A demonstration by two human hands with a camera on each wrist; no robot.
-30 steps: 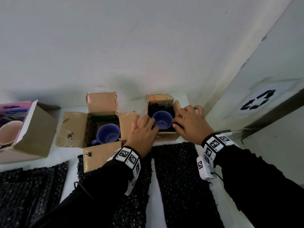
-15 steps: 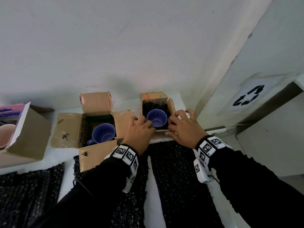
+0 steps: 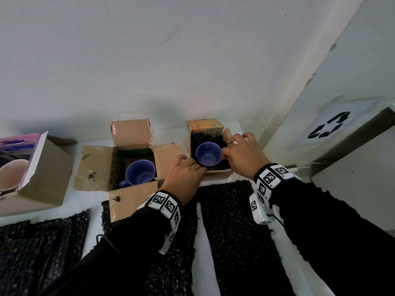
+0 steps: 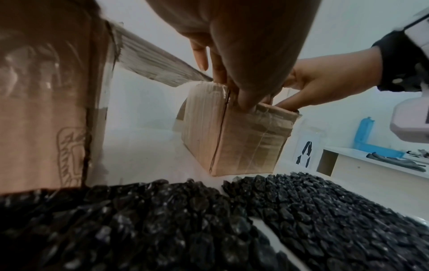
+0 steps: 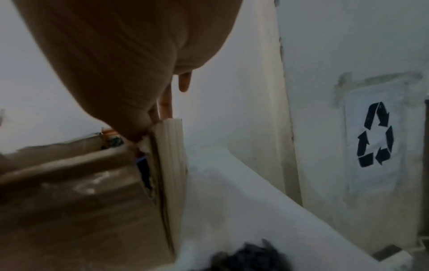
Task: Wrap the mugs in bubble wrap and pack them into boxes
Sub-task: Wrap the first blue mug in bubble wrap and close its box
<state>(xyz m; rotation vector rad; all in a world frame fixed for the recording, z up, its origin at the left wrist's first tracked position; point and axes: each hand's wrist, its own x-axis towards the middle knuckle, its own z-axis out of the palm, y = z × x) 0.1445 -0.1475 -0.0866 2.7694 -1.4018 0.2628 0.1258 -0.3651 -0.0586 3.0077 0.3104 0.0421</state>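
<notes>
A small cardboard box [image 3: 218, 175] stands at the back of the table. Inside it is a blue mug [image 3: 208, 153], mouth up, with black bubble wrap [image 3: 205, 138] around it. My left hand [image 3: 199, 167] grips the box's near left corner, thumb outside and fingers dipping inside, as the left wrist view shows for the hand [image 4: 234, 99] and box [image 4: 241, 143]. My right hand [image 3: 229, 144] pinches the box's upright right flap [image 3: 228, 132]. In the right wrist view that hand [image 5: 150, 128] holds the flap [image 5: 169, 155].
Left of it stands a bigger open box [image 3: 94, 167] holding a bare blue mug [image 3: 140, 171]. At far left a pink-printed box [image 3: 42, 176] holds a pink mug [image 3: 10, 174]. Black bubble wrap sheets [image 3: 235, 231] lie along the near table. A wall corner with a recycling sign [image 3: 329, 127] is close on the right.
My right hand has moved from the box's near edge to its right flap. My left hand stays at the near left corner.
</notes>
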